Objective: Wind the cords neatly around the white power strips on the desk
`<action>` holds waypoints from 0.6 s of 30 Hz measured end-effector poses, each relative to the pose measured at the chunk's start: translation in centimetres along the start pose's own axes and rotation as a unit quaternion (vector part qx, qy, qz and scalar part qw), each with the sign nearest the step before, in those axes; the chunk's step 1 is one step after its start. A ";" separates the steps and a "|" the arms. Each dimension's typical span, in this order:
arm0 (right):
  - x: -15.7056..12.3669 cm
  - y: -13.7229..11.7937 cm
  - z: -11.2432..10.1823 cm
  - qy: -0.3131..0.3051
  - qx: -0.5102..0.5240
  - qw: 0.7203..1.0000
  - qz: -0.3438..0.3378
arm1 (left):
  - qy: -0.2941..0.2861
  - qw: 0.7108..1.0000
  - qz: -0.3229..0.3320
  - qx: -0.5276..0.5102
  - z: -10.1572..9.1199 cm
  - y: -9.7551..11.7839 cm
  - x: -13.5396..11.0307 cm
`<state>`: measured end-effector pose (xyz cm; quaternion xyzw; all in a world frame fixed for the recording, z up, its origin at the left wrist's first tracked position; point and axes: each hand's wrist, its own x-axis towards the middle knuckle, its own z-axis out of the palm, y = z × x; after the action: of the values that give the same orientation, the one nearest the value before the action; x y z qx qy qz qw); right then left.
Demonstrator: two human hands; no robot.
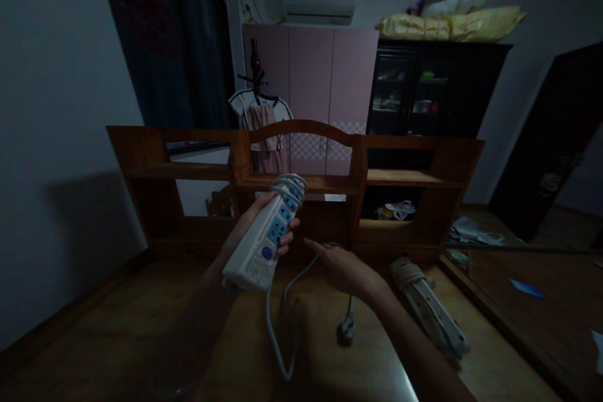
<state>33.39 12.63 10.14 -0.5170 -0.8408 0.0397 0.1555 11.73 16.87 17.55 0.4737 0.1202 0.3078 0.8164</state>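
A white power strip with blue sockets and a blue round button is tilted up in my left hand, whose fingers wrap around its body. Part of the white cord is wound around the strip's upper end. Another length of cord hangs below in a loop and rises to my right hand. That hand is closed around the cord with the index finger stretched toward the strip; its other fingers are mostly hidden. Below it dangles the plug, close above the table.
A second power strip, its cord wound around one end, lies on the wooden tabletop at the right. Behind stands a low wooden shelf. Farther back are a pink wardrobe and a dark cabinet.
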 end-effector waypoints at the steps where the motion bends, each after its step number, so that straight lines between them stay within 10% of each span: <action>1: -0.2 0.4 -0.8 0.026 0.017 0.999 0.019 | 0.000 1.000 -0.002 0.000 0.3 -0.3 0.1; 5: -1.2 1.1 -2.8 0.124 0.185 0.974 0.033 | -0.013 0.999 -0.045 -0.004 1.8 -2.1 0.7; 11: -5.3 -1.1 0.3 -0.027 0.492 0.870 -0.022 | -0.012 0.996 -0.075 0.040 6.3 -6.2 0.6; 18: -12.9 -6.6 -1.8 0.243 0.233 0.940 0.054 | 0.053 0.991 0.024 0.118 9.0 -7.0 -1.7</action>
<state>33.66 -2.00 10.50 -0.5046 -0.7157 0.1164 0.4687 17.53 6.99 16.13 0.5522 0.1873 0.3357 0.7398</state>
